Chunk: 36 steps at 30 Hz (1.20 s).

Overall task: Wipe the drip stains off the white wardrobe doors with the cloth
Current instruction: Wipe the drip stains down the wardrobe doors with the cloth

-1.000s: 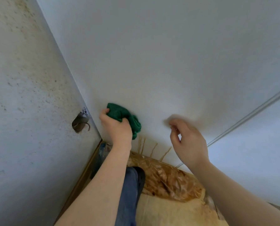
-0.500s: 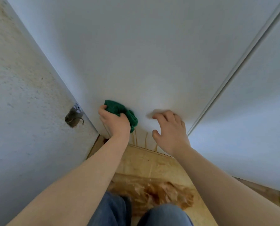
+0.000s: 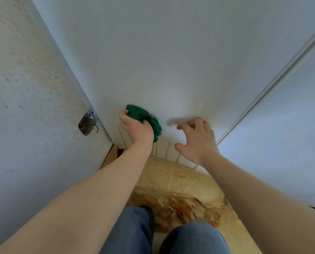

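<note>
My left hand grips a bunched green cloth and holds it against the lower part of the white wardrobe door. Thin brown drip stains run down the door just below the cloth, to its bottom edge. My right hand is beside the cloth on the right, fingers spread and bent, fingertips touching the door. A vertical seam separates this door from the second white door at the right.
A rough white wall with a dark hole and a wire stands at the left, meeting the wardrobe in a corner. Below lie the wood-coloured floor, crumpled brownish plastic sheeting and my knees in jeans.
The view shifted from the left corner to face the door more squarely. My right hand moved closer to the cloth and set its fingertips on the door. My left hand keeps the cloth low on the door.
</note>
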### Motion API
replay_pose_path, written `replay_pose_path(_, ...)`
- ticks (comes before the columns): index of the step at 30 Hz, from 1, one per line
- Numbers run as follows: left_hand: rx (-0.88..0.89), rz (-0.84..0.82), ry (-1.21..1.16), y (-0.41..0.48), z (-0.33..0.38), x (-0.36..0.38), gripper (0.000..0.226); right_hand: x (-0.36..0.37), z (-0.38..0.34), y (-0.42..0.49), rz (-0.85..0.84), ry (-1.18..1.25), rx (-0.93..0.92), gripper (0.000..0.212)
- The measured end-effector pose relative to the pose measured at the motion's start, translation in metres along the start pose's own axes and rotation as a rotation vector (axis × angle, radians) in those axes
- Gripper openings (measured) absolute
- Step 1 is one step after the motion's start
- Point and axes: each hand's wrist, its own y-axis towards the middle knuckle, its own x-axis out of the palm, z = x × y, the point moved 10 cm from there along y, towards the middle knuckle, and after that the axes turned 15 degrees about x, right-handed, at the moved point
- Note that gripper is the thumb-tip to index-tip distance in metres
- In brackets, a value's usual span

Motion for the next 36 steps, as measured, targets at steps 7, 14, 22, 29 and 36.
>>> replay_pose_path(7, -0.009, 0.014, 0.014, -0.003, -0.004, 0.003, 0.055, -0.001, 0.0, -0.001, -0.012, -0.042, -0.036, 0.058)
replay_pose_path(14, 0.013, 0.011, 0.021, -0.005, -0.022, 0.008, 0.055, 0.002, 0.002, 0.001, 0.075, -0.025, -0.027, 0.052)
replay_pose_path(22, 0.087, -0.034, -0.001, -0.001, -0.035, 0.008, 0.055, 0.002, -0.001, 0.003, 0.517, 0.016, 0.094, 0.019)
replay_pose_path(29, 0.008, 0.023, -0.043, 0.014, -0.094, 0.004, 0.051, 0.017, -0.027, 0.007, 0.731, -0.084, -0.135, 0.026)
replay_pose_path(36, -0.293, 0.091, -0.187, 0.026, -0.136, 0.002, 0.046, 0.025, -0.024, 0.004, 0.87, -0.019, -0.232, 0.025)
